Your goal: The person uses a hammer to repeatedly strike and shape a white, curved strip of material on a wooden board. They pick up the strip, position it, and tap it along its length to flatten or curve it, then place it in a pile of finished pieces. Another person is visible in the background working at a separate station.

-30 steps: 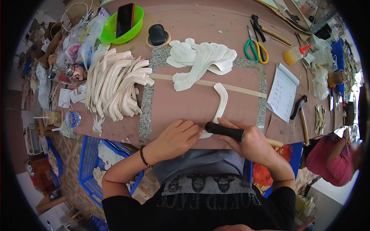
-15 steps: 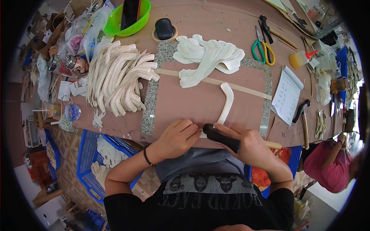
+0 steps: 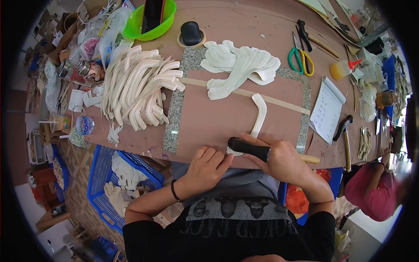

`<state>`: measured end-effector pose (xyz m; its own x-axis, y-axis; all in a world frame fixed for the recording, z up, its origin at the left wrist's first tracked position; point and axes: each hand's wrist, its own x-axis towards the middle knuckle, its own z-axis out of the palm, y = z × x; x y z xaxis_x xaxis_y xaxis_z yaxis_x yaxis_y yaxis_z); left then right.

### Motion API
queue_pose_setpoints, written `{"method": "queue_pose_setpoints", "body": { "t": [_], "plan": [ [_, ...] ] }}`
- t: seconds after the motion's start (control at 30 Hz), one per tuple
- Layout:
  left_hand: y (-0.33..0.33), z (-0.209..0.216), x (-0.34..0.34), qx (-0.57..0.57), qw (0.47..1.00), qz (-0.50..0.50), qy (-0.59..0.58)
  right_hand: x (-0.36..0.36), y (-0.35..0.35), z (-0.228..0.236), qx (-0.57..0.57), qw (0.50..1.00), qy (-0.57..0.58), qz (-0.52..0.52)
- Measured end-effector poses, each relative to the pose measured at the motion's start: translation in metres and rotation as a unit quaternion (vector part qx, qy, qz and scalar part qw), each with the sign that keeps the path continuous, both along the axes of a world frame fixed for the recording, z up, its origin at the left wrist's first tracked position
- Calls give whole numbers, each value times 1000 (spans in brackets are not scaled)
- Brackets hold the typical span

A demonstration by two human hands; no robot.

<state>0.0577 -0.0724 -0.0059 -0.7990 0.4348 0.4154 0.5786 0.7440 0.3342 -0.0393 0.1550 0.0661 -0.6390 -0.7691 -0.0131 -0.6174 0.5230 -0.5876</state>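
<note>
A bent white strip (image 3: 259,114) lies on the brown work surface, its upper part in view and its near end running beneath my right hand. My right hand (image 3: 279,159) is closed round the black head of a hammer (image 3: 248,148), with the light wooden handle sticking out to the right. The tip of that head rests over the strip's near end. My left hand (image 3: 205,168) has curled fingers at this end, by the table's front edge, with the thumb against the strip. What lies under its fingers is hidden.
Cream bent strips (image 3: 139,87) pile up at left; flat white pieces (image 3: 244,65) lie beyond the strip. Scissors (image 3: 301,56), a notepad (image 3: 327,102) and another hammer (image 3: 344,126) are at right. A blue basket (image 3: 98,183) stands below left. Another person's pink sleeve (image 3: 371,192) shows at right.
My left hand has shifted slightly down and its thumb now stretches toward the strip. The hammer head has turned flatter, baring more of the strip's near end. The whole view has shifted slightly.
</note>
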Motion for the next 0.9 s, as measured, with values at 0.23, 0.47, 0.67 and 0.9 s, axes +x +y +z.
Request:
{"method": "queue_pose_setpoints", "body": {
  "t": [0.23, 0.47, 0.67, 0.9],
  "plan": [
    [2, 0, 0, 18, 1000, 2, -11, 3, -3, -3, -16, 1000, -5, 23],
    [2, 1, 2, -8, 1000, 7, -2, -5, -2, -4, -64, 997, 51, 17],
    [-9, 11, -15, -60, 998, 20, 3, -13, 9, -2, 16, 995, 71, -70],
    [17, 11, -95, -52, 999, 13, 1, 10, 34, 11, 4, 999, -3, -36]
  ]
}}
